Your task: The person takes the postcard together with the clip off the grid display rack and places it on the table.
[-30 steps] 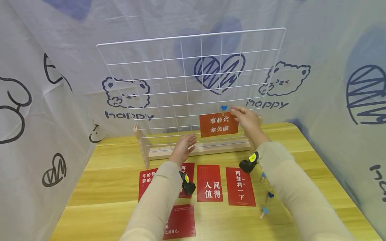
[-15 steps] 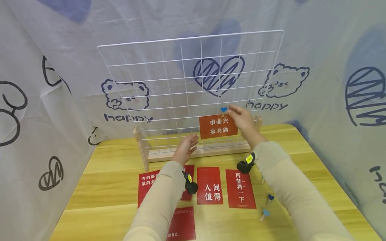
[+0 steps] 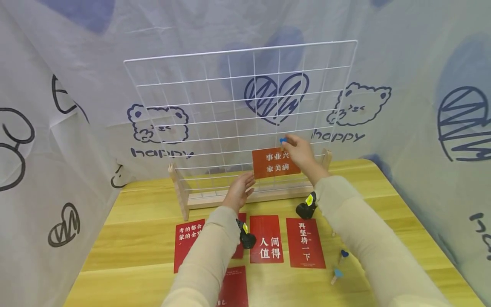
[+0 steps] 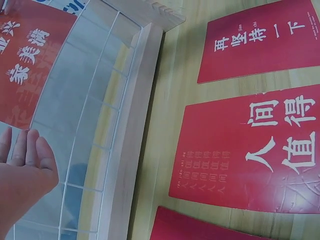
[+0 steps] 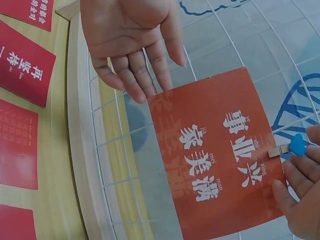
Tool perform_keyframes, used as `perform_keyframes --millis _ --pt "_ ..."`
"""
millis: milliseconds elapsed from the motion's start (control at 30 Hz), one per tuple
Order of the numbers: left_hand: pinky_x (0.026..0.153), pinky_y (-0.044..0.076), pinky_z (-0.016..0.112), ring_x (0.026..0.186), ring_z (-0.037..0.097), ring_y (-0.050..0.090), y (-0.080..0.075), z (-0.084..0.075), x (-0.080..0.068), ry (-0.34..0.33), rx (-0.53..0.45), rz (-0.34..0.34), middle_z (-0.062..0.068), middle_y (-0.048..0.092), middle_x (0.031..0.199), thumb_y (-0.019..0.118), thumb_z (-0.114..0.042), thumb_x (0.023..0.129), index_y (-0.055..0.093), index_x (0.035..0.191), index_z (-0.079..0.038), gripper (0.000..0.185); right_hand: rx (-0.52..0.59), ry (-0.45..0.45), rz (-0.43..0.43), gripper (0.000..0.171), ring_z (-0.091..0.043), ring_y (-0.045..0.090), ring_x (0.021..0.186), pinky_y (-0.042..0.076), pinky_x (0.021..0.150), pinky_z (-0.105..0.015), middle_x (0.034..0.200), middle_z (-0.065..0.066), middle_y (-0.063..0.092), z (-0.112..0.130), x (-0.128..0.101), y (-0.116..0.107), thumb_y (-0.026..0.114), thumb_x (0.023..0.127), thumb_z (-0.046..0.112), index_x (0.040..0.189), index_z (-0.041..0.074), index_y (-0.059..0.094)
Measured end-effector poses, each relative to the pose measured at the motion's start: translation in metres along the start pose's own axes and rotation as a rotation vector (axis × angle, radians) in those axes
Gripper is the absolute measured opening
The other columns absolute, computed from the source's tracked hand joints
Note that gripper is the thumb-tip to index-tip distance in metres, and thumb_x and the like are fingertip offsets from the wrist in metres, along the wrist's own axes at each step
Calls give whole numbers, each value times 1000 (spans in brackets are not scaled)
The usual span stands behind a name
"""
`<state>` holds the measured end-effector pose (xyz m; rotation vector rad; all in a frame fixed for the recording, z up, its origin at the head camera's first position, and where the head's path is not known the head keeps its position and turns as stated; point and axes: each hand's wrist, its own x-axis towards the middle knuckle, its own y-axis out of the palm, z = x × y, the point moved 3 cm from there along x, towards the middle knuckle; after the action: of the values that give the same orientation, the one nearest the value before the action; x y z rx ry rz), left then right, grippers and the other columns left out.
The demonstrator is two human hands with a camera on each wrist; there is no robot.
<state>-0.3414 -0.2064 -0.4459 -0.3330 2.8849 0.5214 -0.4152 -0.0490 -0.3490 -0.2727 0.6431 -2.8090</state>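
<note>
A red card (image 3: 266,164) with white characters hangs on the white wire grid (image 3: 215,102), held at its top by a small wooden clothespin (image 5: 278,150) with a blue heart. At the card's lower left edge, my left hand (image 3: 239,189) has its fingers nearly straight; the fingertips seem to touch that edge in the right wrist view. My right hand (image 3: 301,155) is at the top right of the card. Its loosely bent fingers lie close around the blue heart, which shows whole in the right wrist view; no firm pinch is visible.
Several red cards lie on the yellow wood-grain table, among them one card (image 3: 266,236) in the middle and another card (image 3: 305,243) to its right. Blue-heart clothespins, such as one clothespin (image 3: 336,275), lie at the right. A wooden base (image 3: 253,196) supports the grid.
My right hand has moved left, from beside the clothespin to its blue heart. My left hand has shifted slightly right, up to the card's edge. The view has tilted slightly.
</note>
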Motion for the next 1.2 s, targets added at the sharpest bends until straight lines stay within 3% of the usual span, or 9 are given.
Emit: perform_keyframes --millis 200,300,433,467,633,733,833,1033,1200 --pt "93 29 38 114 26 38 -10 20 29 18 2 1 15 40 127 44 -18 90 38 125 2 40 -56 2 -17 35 -27 53 87 45 70 -29 106 -17 56 4 4 2 43 90 12 123 1 44" --pt "85 38 36 107 23 45 -30 53 75 44 28 18 9 48 120 56 -27 84 47 119 -5 42 -55 20 -39 31 -24 52 72 41 55 -23 92 -16 59 4 6 2 44 90 11 118 1 49" --pt "74 44 32 93 18 53 -55 99 138 46 71 18 2 57 105 67 -38 72 57 109 -16 44 -85 24 -87 25 -19 51 62 38 49 -20 86 -16 62 3 8 2 50 87 12 109 2 57" --pt "72 44 31 91 18 54 -58 103 143 50 87 6 1 58 102 67 -38 71 58 108 -17 43 -95 21 -102 24 -19 52 62 38 49 -20 85 -15 63 3 9 2 51 86 13 106 2 59" --pt "69 44 32 87 19 56 -55 99 135 77 155 -53 4 60 98 61 -32 79 59 110 -16 35 -142 4 -164 21 -20 55 67 40 56 -23 86 -13 64 4 10 2 57 83 15 99 3 64" --pt "67 44 31 86 16 57 -53 92 124 95 158 -36 1 61 94 61 -33 79 60 107 -18 32 -138 -6 -179 20 -22 56 68 41 58 -25 85 -13 64 5 9 2 58 82 15 98 3 64" --pt "66 45 30 85 15 58 -54 92 124 109 161 -31 1 62 93 63 -34 77 62 105 -19 32 -138 -11 -187 19 -22 56 68 42 59 -26 84 -13 64 6 8 2 58 82 14 96 3 65" --pt "71 45 32 88 15 58 -59 102 138 67 174 -76 1 63 96 67 -39 71 62 105 -19 40 -149 -22 -209 17 -21 55 67 41 59 -26 83 -12 64 5 7 3 59 81 14 92 3 66" --pt "66 46 30 82 14 60 -62 105 145 116 155 -75 0 64 91 66 -38 72 63 102 -19 35 -81 -40 -260 16 -23 56 64 41 53 -22 81 -15 64 2 5 5 59 80 10 91 0 65"
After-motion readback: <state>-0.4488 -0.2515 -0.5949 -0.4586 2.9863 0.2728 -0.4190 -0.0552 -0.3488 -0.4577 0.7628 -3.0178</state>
